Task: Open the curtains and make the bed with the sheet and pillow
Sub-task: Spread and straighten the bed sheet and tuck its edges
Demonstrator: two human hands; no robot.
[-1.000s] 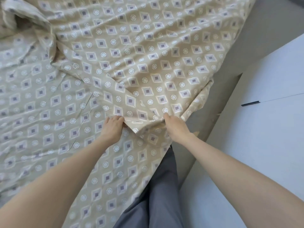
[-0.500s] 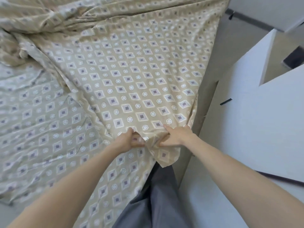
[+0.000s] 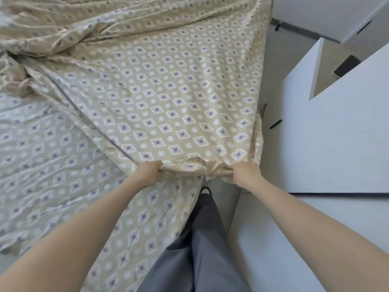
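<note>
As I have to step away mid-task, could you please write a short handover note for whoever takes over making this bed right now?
Left grip: fingers curled round the near edge of the patterned top sheet.
Right grip: grips the same edge, near the bed's right side.
Sheet: pulled toward the person over the matching bed cover; its far part lies bunched.
Done: sheet partly spread.
Left: spread the bunched end, smooth it, place the pillow; pillow and curtains are out of view.
</note>
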